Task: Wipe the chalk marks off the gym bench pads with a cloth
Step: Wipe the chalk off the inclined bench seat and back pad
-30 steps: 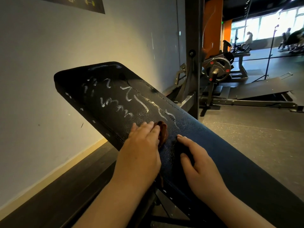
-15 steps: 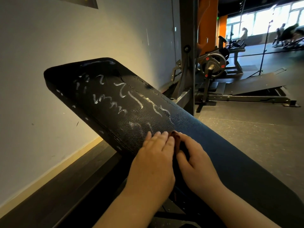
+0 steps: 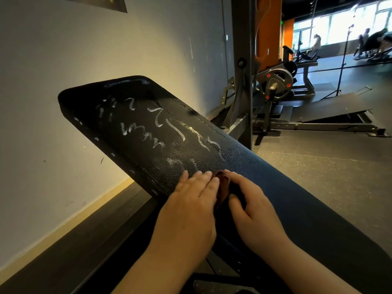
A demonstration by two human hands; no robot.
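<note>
A black bench pad (image 3: 131,124) slopes up toward the wall, with white chalk marks (image 3: 161,126) scrawled over its upper half. A small reddish-brown cloth (image 3: 222,183) lies on the pad between my hands, mostly covered. My left hand (image 3: 191,204) lies flat on the pad with straight fingers, pressing the cloth's left side. My right hand (image 3: 252,204) rests beside it, its forefinger on the cloth's top edge and its thumb tucked underneath. A faint chalk smear (image 3: 176,163) sits just above my fingertips.
A grey wall (image 3: 74,60) runs along the left with a yellow skirting strip. A dark steel rack post (image 3: 241,71) stands behind the pad. Weight machines and a plate-loaded wheel (image 3: 275,83) fill the right background on a speckled rubber floor (image 3: 318,166).
Both hands and the cloth slid down the pad toward me, uncovering a faint smear. My right hand closed in against the cloth; a second ago it lay apart from it.
</note>
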